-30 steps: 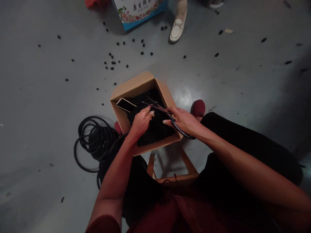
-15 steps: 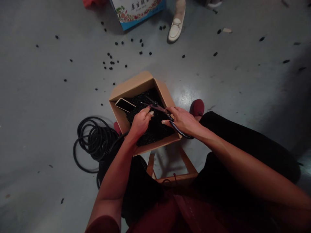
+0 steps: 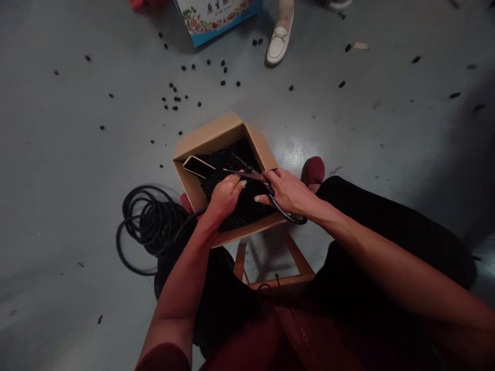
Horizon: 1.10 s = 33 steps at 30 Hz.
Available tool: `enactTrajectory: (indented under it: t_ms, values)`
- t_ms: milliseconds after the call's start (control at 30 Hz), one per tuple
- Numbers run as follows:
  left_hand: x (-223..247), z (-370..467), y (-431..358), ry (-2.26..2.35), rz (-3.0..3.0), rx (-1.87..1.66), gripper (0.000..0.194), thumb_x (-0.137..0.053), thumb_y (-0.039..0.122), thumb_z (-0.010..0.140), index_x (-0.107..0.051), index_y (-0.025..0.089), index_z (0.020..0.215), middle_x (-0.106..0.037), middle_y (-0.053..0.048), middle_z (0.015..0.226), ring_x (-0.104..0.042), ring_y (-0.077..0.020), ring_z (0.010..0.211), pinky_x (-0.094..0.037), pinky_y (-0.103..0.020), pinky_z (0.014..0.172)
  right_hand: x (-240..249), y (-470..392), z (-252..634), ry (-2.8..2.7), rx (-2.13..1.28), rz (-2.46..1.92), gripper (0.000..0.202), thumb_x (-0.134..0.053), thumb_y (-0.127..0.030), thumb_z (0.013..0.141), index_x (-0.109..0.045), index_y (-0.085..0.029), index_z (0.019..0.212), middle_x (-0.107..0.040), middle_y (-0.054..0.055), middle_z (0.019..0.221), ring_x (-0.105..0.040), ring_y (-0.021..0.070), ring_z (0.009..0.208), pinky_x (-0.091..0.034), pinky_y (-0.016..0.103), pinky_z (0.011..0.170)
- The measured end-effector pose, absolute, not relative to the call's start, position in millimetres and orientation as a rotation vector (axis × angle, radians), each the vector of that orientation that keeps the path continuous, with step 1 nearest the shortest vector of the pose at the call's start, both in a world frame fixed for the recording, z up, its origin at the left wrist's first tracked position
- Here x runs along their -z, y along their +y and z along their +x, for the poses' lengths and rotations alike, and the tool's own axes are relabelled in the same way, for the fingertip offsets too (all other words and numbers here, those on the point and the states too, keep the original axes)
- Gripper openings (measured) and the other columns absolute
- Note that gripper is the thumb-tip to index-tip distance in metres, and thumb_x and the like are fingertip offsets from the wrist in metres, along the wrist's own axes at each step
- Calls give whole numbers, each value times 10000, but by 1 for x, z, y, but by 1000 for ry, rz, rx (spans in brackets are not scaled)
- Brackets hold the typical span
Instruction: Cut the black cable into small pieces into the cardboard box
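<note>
My left hand (image 3: 227, 195) is closed over the cardboard box (image 3: 209, 130), fingers pinched round a black rubber hose (image 3: 194, 215) that runs in under my wrist. The hose's end is hard to make out against the dark contents. Scissors (image 3: 253, 176) are in my right hand (image 3: 286, 190), their blades parted and pointing left, just beyond my left fingertips. My right thumb sits apart from the fingers, on the handle side. Below both hands, small black pieces (image 3: 235, 220) fill much of the box. A flat black object with a pale rim (image 3: 199, 167), like a phone, leans inside at the left.
A coil of black hose (image 3: 149, 221) lies on the floor left of the box. Black bits (image 3: 223, 82) are scattered across the floor. A printed carton (image 3: 220, 26) and another person's white shoe (image 3: 277, 49) are at the top. A wooden stool (image 3: 296, 282) shows between my legs.
The scissors and my right hand have shifted slightly, the blade near my left fingers now lower. My left hand stays nearly in place. The whole view has moved a little.
</note>
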<state>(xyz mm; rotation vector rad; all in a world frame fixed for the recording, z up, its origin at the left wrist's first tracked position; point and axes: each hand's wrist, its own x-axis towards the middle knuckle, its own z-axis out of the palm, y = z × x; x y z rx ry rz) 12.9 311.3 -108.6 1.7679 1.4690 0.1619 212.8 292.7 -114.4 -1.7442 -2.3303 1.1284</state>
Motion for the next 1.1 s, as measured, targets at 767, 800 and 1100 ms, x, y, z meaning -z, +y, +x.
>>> enactTrajectory:
  t_ms: [767,800,1100]
  values:
    - [116,9,306,1459,1544,-133,218,-421,236,901,-611,141,948,-644,-35,831,-565,-116,691,-450,-225,675,120,287,205,-2286,-1354,-1810,291,-442,-391,926,-512,-193,1128,-609,100,986,-571,209,810,-374,299,685]
    - [117,9,306,1460,1534,-125,214,-420,235,899,-608,140,939,-644,-36,829,-568,-117,695,-450,-225,674,120,286,205,-2296,-1353,-1815,292,-439,-395,928,-511,-193,1126,-610,101,978,-572,210,805,-371,299,680]
    - [133,5,299,1455,1490,-9,167,-408,232,888,-522,165,786,-609,-22,745,-561,-122,653,-439,-237,653,137,278,202,-2403,-1362,-1815,303,-412,-396,931,-508,-181,1122,-626,123,986,-604,231,846,-366,298,688]
